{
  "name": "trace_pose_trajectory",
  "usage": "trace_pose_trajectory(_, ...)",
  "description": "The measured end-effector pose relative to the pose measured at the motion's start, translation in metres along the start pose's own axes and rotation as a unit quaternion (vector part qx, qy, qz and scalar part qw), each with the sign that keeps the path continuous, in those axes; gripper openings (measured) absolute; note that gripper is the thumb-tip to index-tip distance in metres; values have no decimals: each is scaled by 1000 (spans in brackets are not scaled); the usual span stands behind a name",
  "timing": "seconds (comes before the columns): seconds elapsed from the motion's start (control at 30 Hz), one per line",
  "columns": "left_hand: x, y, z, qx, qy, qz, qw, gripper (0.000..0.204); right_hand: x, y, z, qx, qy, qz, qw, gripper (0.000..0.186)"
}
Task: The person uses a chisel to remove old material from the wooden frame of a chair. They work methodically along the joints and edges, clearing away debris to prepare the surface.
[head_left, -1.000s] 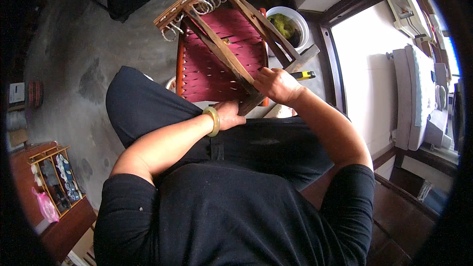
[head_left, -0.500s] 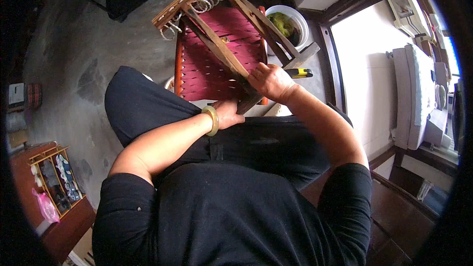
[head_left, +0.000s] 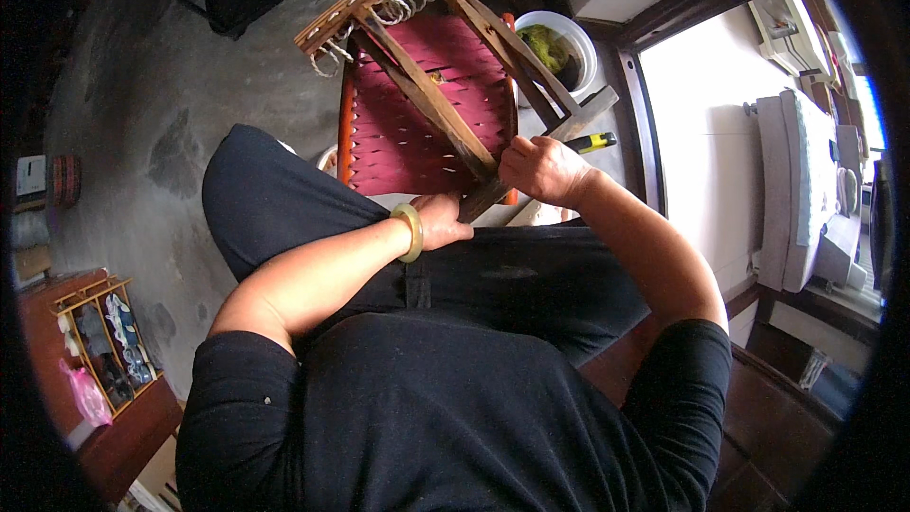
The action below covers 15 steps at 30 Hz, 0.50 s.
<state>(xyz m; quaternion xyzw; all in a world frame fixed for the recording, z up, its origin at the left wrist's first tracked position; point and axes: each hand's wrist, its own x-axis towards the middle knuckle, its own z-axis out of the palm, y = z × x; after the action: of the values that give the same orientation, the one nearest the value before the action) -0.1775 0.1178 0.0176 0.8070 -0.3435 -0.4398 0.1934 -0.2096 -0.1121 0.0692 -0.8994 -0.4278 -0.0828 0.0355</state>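
Left hand (head_left: 441,221) is closed about the near end of a wooden bar (head_left: 483,199), thumb extended on the lap side; a pale green bangle (head_left: 410,232) sits on that wrist. Right hand (head_left: 543,169) is to its upper right, curled into a narrow fist over the same bar, and holds a yellow tool (head_left: 595,142) whose black-marked handle juts out to the right of the knuckles. The tool's working end is behind the fist and cannot be identified from this view.

The bar belongs to a wooden frame (head_left: 427,100), which leans away from the hands. One leg meets the bar just left of the right hand; others run down beyond that hand. At the far end of the frame, well ahead of both hands, loops of white rope (head_left: 403,8) hang from a second bar. A red woven seat (head_left: 464,66) lies beneath the frame, directly ahead of the hands. Beyond the right hand stands a white bucket (head_left: 587,52) with a green bundle (head_left: 542,45) inside. Far left of the left hand is a shoe rack (head_left: 104,346), with a pink bag (head_left: 87,396) beside it.
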Motion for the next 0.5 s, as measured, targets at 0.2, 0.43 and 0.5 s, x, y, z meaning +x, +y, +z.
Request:
trace_pose_trajectory(0.2, -1, 2, -1, -12, 24, 18, 999, 58, 15, 4, 15, -37, 20, 58, 997, 15)
trace_pose_trajectory(0.43, 5, -11, 10, -10, 59, 52, 997, 56, 1, -2, 2, -3, 13, 34, 999, 14)
trace_pose_trajectory(0.5, 1, -7, 6, -12, 52, 41, 998, 55, -3, -2, -5, 1, 0, 22, 1000, 14)
